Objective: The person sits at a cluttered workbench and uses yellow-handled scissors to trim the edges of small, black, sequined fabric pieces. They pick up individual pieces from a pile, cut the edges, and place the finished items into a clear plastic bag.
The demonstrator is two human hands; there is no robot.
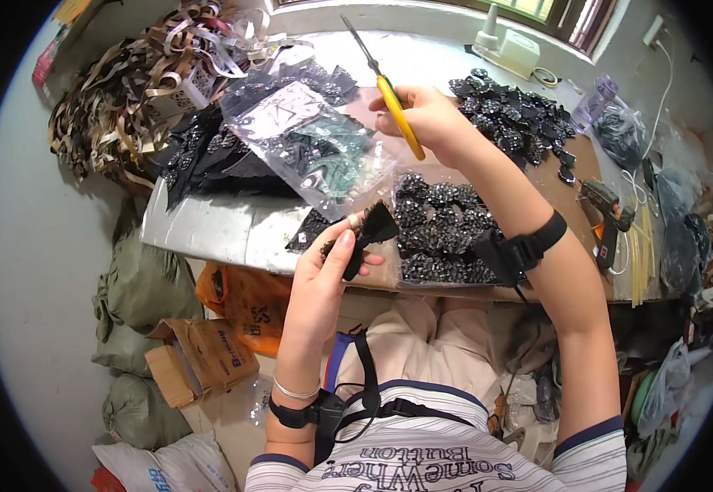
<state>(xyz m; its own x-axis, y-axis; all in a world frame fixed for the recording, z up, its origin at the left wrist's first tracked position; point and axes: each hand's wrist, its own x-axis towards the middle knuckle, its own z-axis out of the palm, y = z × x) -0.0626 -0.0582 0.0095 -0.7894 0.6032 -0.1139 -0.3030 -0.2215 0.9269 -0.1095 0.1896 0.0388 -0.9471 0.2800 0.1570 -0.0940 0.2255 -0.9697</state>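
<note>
My left hand, near the front edge of the table, pinches a black fabric bow between thumb and fingers. Part of the bow is hidden behind the fingers. Farther back, my right hand grips yellow-handled scissors, seen nearly edge-on, their dark metal blades pointing up and left. The scissors are held above the table, apart from the bow. Just right of the bow, rows of glittery black beaded pieces lie on clear plastic. Behind the left hand is a clear plastic bag with dark contents.
Brown and grey ribbon strips heap up at the back left, beside black sparkly fabric pieces. More black beaded pieces pile at the back right. A glue gun, glue sticks and a white bottle stand or lie rightward.
</note>
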